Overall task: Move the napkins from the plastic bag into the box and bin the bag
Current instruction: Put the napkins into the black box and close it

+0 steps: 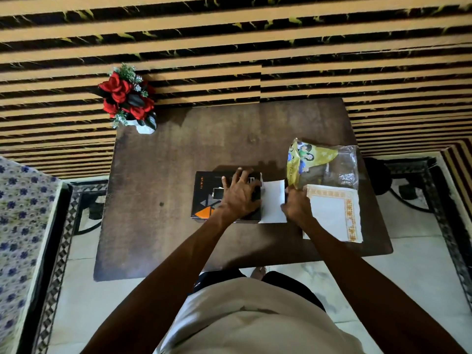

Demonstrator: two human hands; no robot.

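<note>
A black box [204,195] with an orange corner lies on the dark wooden table [178,154]. My left hand [238,195] rests flat on top of it, fingers spread. The box's white end flap [273,204] sticks out to the right, and my right hand [296,206] pinches its right edge. A stack of white napkins [334,213] with an orange patterned border lies on the table just right of that hand. Behind the napkins lies the crumpled plastic bag [321,164], part yellow print and part clear.
A small white vase of red flowers [127,98] stands at the table's far left corner. A striped brown wall is behind the table. A floral-covered seat [20,226] is at the left, and a dark metal stand [383,175] is at the right.
</note>
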